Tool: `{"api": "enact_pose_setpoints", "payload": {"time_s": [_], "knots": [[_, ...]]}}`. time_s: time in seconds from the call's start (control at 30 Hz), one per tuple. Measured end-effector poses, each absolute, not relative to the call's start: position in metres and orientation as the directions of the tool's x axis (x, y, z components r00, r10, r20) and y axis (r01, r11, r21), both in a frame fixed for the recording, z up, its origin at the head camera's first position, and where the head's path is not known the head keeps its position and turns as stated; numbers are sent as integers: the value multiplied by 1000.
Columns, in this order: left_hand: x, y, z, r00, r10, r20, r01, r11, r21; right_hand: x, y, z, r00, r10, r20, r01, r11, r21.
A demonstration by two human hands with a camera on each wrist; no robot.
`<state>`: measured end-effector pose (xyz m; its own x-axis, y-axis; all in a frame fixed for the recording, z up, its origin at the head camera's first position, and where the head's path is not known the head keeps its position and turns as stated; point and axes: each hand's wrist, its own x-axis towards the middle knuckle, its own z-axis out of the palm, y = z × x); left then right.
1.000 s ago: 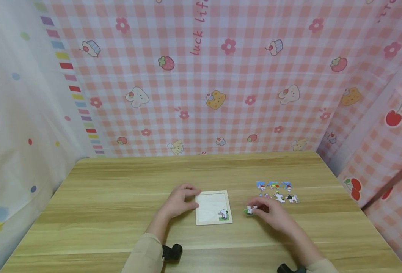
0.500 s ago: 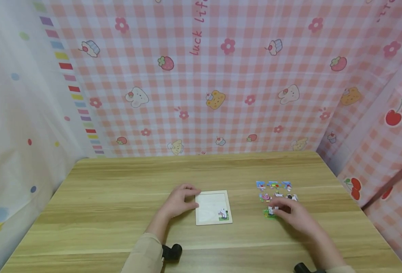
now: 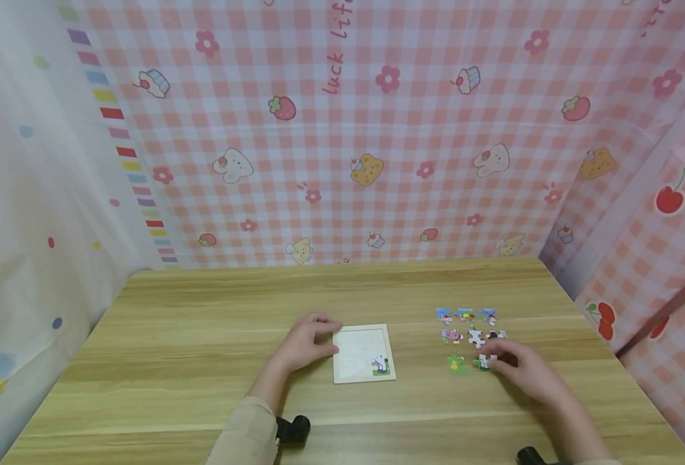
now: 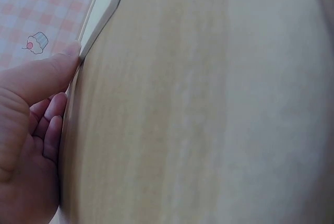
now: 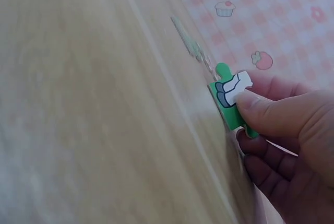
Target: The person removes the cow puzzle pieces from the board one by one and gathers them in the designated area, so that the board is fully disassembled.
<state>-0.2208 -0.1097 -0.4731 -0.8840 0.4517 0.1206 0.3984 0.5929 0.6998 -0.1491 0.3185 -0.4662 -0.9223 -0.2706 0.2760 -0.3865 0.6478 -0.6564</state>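
Note:
My left hand (image 3: 304,342) rests its thumb and fingertips against the left side of a square wooden puzzle tray (image 3: 354,352). One puzzle piece (image 3: 380,365), white and green, lies in the tray's lower right corner. In the left wrist view the straight thumb (image 4: 47,78) touches the tray's edge (image 4: 102,23), with the other fingers behind it. On the right, my right hand (image 3: 519,368) pinches a green puzzle piece (image 5: 229,96) with white-and-grey legs between thumb and fingers. That piece is low at the tabletop; whether it touches the wood cannot be told.
Right of the tray, loose pieces lie in rows. The back row includes a blue piece (image 3: 466,315); in the middle are a pink one (image 3: 452,336) and a white one (image 3: 475,337). A green-yellow piece (image 3: 456,364) lies left of my right hand. Patterned cloth (image 3: 371,194) hangs behind the table.
My right hand has moved to the right with its puzzle piece, from near the tray, past the green-yellow piece, to that piece's right. My left hand and the tray have stayed put.

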Motion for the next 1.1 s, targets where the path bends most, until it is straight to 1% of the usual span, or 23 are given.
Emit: {"api": "enact_pose_setpoints", "payload": {"time_s": [0.27,0.5,1.1], "knots": [[-221,-109,-472,-883,453,120,398,591,702,-147,321,-465,-933,-253,256,-359,697,-621],[-220,-109,-471,-884,453,118,396,589,704,-149,322,-470,-911,-265,315,-403,732,-549],[-220,-110,-471,-879,460,126,411,598,688,-149,321,-471,-900,-258,352,-412,766,-493]]}}
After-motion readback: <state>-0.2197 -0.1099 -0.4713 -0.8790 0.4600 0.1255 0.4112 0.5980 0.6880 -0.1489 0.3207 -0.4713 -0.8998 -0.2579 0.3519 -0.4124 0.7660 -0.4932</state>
